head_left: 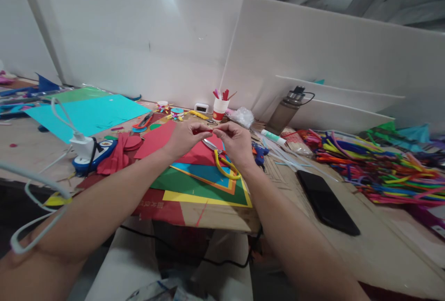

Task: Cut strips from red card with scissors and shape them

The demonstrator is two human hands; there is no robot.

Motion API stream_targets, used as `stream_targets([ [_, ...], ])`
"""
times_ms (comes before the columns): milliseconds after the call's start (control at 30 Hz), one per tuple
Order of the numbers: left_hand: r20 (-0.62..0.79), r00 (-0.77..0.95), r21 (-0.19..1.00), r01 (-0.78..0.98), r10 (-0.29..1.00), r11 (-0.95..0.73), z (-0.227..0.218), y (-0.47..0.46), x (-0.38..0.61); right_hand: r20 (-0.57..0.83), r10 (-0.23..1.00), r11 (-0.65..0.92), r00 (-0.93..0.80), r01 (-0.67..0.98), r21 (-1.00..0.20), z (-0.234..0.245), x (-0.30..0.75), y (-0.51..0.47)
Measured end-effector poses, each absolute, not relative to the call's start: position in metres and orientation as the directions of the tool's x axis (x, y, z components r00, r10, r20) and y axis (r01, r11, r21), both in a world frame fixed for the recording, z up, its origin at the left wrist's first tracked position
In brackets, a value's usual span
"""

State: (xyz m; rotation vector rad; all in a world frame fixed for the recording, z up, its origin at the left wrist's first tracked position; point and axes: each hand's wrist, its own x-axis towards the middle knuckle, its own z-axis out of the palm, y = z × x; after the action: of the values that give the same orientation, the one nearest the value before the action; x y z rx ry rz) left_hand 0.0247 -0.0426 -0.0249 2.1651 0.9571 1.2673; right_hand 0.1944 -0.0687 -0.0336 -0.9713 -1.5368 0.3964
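In front of me, my left hand (187, 139) and my right hand (235, 141) meet with fingers pinched. A small thin red strip (202, 130) shows between the fingertips. It is mostly hidden by the fingers, so its exact kind is unclear. Scissors with yellow handles (222, 167) lie just under my right hand, blades partly covered. Beneath both hands is a red sheet (156, 142), stacked over blue (208, 174), green (170, 180) and yellow sheets (208, 198).
A phone (327, 201) and heaped pipe cleaners (378, 166) lie to the right. Behind stand a water bottle (285, 110) and a paper cup of pens (220, 108). A glue stick (273, 137) lies nearby. Leftward are a blue power strip (92, 159) with white cables and a cyan sheet (93, 113).
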Motion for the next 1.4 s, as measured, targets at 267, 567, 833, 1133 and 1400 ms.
stream_targets([
  [267, 0.653, 0.298, 0.610, 0.338, 0.696, -0.717, -0.0269, -0.0434, 0.0240, 0.690, 0.720, 0.632, 0.071, 0.345, -0.694, -0.0322, 0.1950, -0.0696],
  [567, 0.664, 0.347, 0.588, 0.305, 0.662, -0.749, -0.0204, -0.0436, 0.0228, 0.795, 0.606, 0.722, 0.017, 0.407, -0.559, -0.0298, 0.1993, -0.0697],
  [833, 0.694, 0.326, 0.588, 0.259, 0.642, -0.766, -0.0245, -0.0425, 0.0227, 0.808, 0.589, 0.732, -0.010, 0.431, -0.528, -0.0290, 0.1981, -0.0711],
  [1133, 0.657, 0.311, 0.638, 0.257, 0.687, -0.726, -0.0217, -0.0486, 0.0242, 0.759, 0.651, 0.685, 0.028, 0.411, -0.602, -0.0288, 0.1962, -0.0736],
  [1400, 0.674, 0.295, 0.600, 0.317, 0.677, -0.735, -0.0220, -0.0490, 0.0245, 0.733, 0.680, 0.650, 0.029, 0.441, -0.619, -0.0272, 0.1928, -0.0759],
])
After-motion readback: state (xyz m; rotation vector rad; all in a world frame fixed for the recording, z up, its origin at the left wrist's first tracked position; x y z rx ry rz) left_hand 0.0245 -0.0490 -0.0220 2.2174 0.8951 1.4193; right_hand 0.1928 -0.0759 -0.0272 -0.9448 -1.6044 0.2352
